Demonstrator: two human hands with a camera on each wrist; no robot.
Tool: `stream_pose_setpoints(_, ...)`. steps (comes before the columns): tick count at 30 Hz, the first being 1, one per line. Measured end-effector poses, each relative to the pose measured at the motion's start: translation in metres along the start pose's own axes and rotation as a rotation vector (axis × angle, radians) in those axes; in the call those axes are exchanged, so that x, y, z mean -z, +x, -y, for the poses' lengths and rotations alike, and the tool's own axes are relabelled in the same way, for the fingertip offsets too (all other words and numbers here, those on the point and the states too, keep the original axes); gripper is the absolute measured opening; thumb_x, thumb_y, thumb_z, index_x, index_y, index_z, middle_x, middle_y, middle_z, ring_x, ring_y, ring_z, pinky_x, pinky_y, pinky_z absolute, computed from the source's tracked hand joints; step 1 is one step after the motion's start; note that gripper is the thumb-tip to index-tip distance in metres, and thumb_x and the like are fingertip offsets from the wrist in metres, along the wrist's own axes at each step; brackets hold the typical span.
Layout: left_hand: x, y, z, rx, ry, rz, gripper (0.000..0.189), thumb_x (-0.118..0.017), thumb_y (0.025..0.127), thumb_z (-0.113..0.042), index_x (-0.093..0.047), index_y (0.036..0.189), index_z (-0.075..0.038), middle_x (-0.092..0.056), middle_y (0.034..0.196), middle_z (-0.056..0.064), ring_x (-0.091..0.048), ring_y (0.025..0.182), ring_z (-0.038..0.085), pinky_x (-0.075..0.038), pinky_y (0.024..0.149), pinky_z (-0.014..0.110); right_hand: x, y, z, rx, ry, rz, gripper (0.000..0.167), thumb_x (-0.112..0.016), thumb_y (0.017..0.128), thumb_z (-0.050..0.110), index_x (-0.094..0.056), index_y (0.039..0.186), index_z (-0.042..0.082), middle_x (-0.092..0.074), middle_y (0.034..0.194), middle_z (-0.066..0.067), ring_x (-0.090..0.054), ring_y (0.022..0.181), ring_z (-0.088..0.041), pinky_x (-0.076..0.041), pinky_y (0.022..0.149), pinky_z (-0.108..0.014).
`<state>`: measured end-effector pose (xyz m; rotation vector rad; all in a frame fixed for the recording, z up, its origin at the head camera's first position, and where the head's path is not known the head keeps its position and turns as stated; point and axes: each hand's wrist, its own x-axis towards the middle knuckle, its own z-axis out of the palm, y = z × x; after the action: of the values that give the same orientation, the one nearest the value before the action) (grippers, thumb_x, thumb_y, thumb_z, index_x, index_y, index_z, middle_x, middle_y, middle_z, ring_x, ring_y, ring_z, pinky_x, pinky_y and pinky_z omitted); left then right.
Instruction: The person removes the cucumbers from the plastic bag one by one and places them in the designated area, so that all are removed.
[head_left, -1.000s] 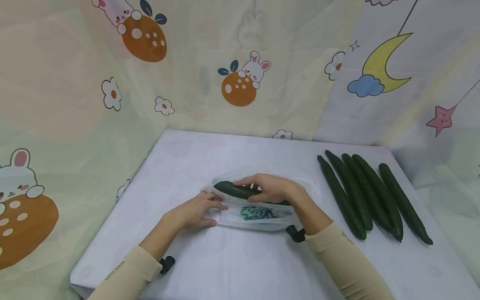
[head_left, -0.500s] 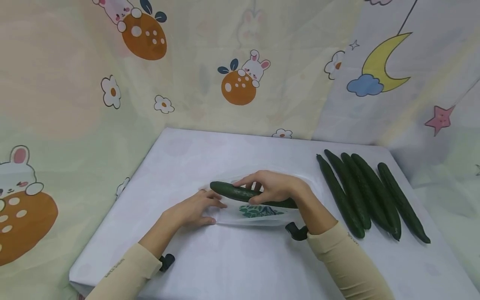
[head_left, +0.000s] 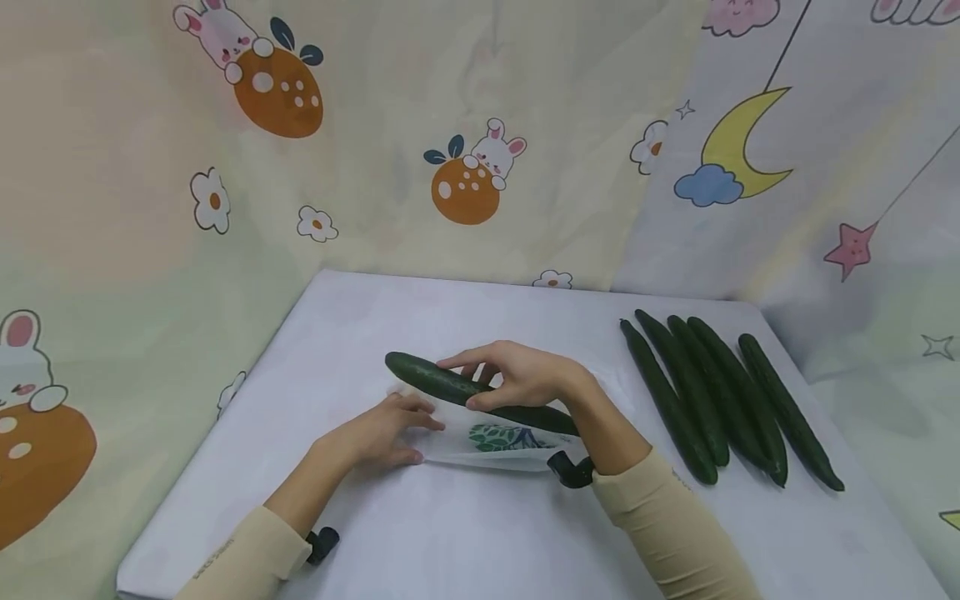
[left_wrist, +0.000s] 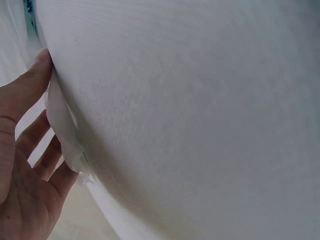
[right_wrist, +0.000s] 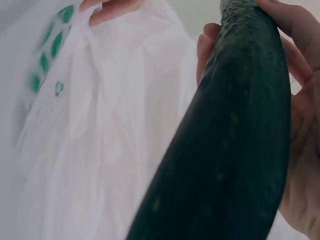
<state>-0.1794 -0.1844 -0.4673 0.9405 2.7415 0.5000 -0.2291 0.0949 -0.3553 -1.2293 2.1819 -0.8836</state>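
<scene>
A long dark green cucumber is in my right hand, gripped around its middle between thumb and fingers, with its left end tilted up. It hangs over a white translucent plastic bag with a green leaf print, lying flat on the table. In the right wrist view the cucumber covers much of the picture beside the bag. My left hand is at the bag's left end. Its thumb and fingers are spread apart against the plastic edge in the left wrist view.
Several more cucumbers lie side by side at the right of the white-covered table. A patterned cloth hangs behind and along the sides. A dark wrist-worn device shows at the right wrist, another at the left.
My right hand has lifted the cucumber off the bag and shifted it left, its left end rising. The left hand stays at the bag's edge. The head view has shifted slightly.
</scene>
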Motion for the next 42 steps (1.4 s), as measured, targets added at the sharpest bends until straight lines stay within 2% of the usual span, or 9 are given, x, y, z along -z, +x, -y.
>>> stream_pose_setpoints(3,-0.004,-0.004,-0.001,-0.020,-0.020,-0.008,0.046,-0.081,0.088,-0.024,-0.070,0.132,-0.021,-0.055,0.145,0.008,-0.045,0.138,0.037,-0.043,0.110,0.055,-0.003,0.004,0.001,0.033,0.022,-0.007,0.062,-0.072,0.097,0.026,-0.048,0.154,0.029,-0.066,0.125,-0.002,-0.070,0.107,-0.016,-0.059,0.082,-0.032)
stream_pose_setpoints(11,-0.005,-0.003,-0.003,-0.012,-0.011,-0.017,0.046,-0.080,0.089,-0.027,-0.069,0.134,-0.024,-0.054,0.147,0.005,-0.044,0.139,0.035,-0.042,0.110,0.054,0.006,0.008,0.009,0.124,0.050,-0.096,0.064,-0.071,0.098,0.025,-0.045,0.156,0.027,-0.066,0.123,-0.002,-0.071,0.106,-0.016,-0.060,0.079,-0.034)
stream_pose_setpoints(17,-0.003,-0.001,-0.002,-0.020,0.006,-0.014,0.047,-0.081,0.089,-0.026,-0.069,0.134,-0.024,-0.054,0.147,0.006,-0.045,0.137,0.036,-0.044,0.109,0.052,0.016,0.008,0.023,0.164,-0.013,-0.204,0.064,-0.069,0.100,0.023,-0.042,0.158,0.022,-0.067,0.121,-0.004,-0.070,0.105,-0.016,-0.060,0.083,-0.033)
stream_pose_setpoints(21,-0.002,-0.001,-0.001,-0.026,0.009,-0.014,0.048,-0.081,0.089,-0.026,-0.069,0.134,-0.023,-0.053,0.147,0.006,-0.045,0.136,0.035,-0.045,0.108,0.051,0.021,0.007,0.026,0.161,-0.029,-0.257,0.064,-0.069,0.100,0.021,-0.041,0.158,0.019,-0.067,0.122,-0.005,-0.069,0.106,-0.018,-0.059,0.085,-0.032)
stream_pose_setpoints(30,-0.001,-0.003,-0.001,-0.004,0.007,0.006,0.048,-0.081,0.089,-0.026,-0.068,0.135,-0.024,-0.053,0.148,0.006,-0.043,0.139,0.035,-0.044,0.110,0.051,0.026,0.002,0.024,0.192,0.017,-0.332,0.065,-0.072,0.097,0.018,-0.044,0.156,0.018,-0.066,0.124,-0.007,-0.071,0.105,-0.020,-0.060,0.085,-0.034)
stream_pose_setpoints(34,-0.001,-0.005,0.000,0.015,0.016,0.018,0.048,-0.081,0.089,-0.027,-0.068,0.136,-0.025,-0.053,0.147,0.006,-0.044,0.138,0.034,-0.044,0.109,0.052,0.026,-0.001,0.022,0.179,0.054,-0.360,0.066,-0.072,0.097,0.017,-0.044,0.157,0.019,-0.065,0.124,-0.007,-0.070,0.105,-0.022,-0.061,0.083,-0.035)
stream_pose_setpoints(42,-0.002,-0.004,0.001,0.017,0.019,0.019,0.048,-0.080,0.090,-0.029,-0.067,0.136,-0.026,-0.053,0.148,0.006,-0.044,0.139,0.035,-0.041,0.111,0.054,0.030,-0.020,0.011,0.145,0.048,-0.444,0.067,-0.073,0.097,0.017,-0.043,0.157,0.022,-0.064,0.125,-0.007,-0.070,0.106,-0.024,-0.062,0.078,-0.034)
